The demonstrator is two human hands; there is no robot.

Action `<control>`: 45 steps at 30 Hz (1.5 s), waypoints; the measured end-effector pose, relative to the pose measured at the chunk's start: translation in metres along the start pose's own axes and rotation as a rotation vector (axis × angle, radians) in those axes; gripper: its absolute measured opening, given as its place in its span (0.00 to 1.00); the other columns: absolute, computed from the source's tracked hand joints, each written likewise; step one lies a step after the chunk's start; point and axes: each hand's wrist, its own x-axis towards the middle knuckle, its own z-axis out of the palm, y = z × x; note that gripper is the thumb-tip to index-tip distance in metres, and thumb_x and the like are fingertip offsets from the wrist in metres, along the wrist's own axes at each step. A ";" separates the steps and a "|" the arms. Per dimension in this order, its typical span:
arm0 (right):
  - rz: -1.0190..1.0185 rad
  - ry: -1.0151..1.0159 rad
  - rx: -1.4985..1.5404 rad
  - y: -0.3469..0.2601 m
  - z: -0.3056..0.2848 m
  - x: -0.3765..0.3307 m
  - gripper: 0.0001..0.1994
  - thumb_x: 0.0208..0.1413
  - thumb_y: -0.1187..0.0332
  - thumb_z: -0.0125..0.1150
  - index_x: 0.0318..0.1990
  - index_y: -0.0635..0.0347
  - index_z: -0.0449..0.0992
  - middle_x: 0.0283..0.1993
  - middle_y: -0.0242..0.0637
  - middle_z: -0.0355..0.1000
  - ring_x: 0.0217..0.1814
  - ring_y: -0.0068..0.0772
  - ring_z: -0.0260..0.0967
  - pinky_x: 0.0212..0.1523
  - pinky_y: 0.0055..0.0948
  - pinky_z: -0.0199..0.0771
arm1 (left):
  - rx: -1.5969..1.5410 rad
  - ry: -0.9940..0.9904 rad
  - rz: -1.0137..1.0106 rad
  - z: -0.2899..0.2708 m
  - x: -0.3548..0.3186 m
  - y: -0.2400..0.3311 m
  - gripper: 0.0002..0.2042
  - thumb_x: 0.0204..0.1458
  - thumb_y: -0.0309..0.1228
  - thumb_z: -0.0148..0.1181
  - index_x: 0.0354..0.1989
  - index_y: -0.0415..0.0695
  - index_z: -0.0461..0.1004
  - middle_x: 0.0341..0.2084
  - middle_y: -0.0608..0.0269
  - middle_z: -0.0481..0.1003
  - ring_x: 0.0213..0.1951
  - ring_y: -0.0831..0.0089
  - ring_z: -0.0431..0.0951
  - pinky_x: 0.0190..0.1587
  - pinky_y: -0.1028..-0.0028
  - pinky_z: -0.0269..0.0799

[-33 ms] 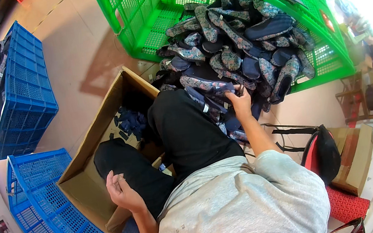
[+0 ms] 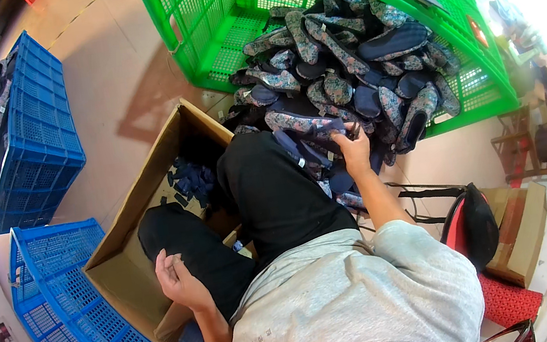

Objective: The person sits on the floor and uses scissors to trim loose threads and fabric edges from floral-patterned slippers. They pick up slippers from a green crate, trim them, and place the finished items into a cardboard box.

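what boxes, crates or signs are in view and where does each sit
cardboard box: brown, open, beside the left knee, dark blue pieces inside.
green crate: big lattice bin ahead, shoe uppers spilling out.
blue crates: two lattice bins at left.
wall plate: small, pale, far left.

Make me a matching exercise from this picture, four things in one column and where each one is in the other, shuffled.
Things:
1. pile of dark patterned shoe pieces
2. brown cardboard box
3. right hand
4. left hand

Places:
A. curled, palm up, over the black-trousered leg
B. on the floor, open, beside the left leg
C. spilling out of the tipped green plastic crate
D. reaching into the near edge of the pile

Pairs: 1-C, 2-B, 3-D, 4-A
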 end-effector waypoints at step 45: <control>0.786 -1.202 0.176 -0.010 0.183 -0.200 0.18 0.62 0.64 0.62 0.58 0.53 0.70 0.33 0.23 0.68 0.27 0.12 0.61 0.18 0.10 0.52 | 0.303 -0.805 -0.142 -0.043 0.041 0.040 0.17 0.46 0.22 0.64 0.48 0.42 0.80 0.27 0.65 0.72 0.28 0.77 0.70 0.34 0.76 0.69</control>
